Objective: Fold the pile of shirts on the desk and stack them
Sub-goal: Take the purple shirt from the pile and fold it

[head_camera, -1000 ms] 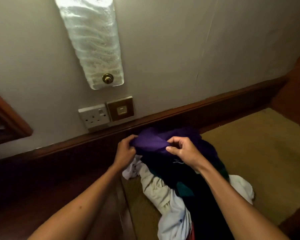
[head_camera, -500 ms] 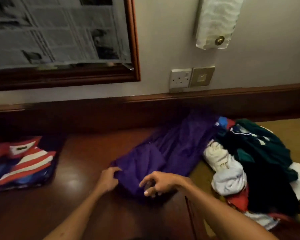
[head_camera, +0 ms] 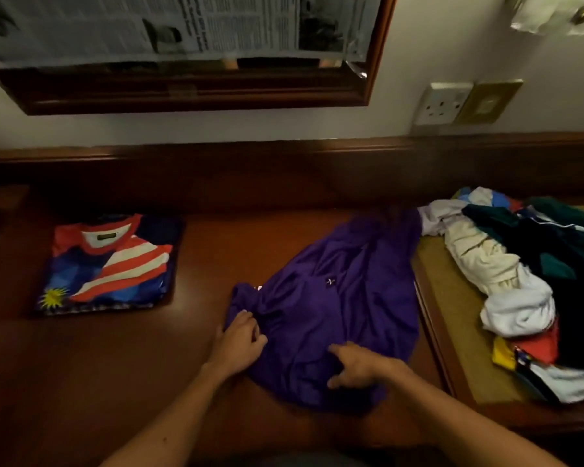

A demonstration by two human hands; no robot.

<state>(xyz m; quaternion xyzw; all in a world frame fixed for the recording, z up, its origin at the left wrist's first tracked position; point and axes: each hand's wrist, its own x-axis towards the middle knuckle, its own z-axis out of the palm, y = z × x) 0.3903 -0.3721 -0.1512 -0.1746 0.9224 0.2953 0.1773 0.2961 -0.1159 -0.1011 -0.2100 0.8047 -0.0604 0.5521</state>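
Purple shirt (head_camera: 338, 308): lies spread but rumpled on the dark wooden surface (head_camera: 98, 365), near its middle, its far end reaching toward the pile at the right.
Left hand (head_camera: 238, 342): rests at the shirt's near-left edge; its grip looks closed on a bunch of purple cloth, fingers curled, though the dim light makes the pinch hard to confirm.
Right hand (head_camera: 354, 365): lies on the shirt's near part, fingers loosely spread with the forefinger stretched left; its grip holds nothing, only touching the cloth.
Pile of shirts (head_camera: 526, 281): unfolded, heaped on a tan inset panel (head_camera: 452, 332) at the right end of the surface; cream, white, dark green, red and yellow cloth tangled together, its left edge just beside the purple shirt.
Folded shirt (head_camera: 110, 264): red, white and blue with stripes and a yellow sunburst, lying flat and squared at the left of the surface, well apart from the purple shirt.
Wall: a wood-framed mirror (head_camera: 199, 92) with newspaper (head_camera: 182, 25) taped over it hangs above the surface; a white socket (head_camera: 442, 102) and a brass plate (head_camera: 488, 102) sit side by side to the right of it; a wall lamp (head_camera: 557, 15) shows at the top right corner.
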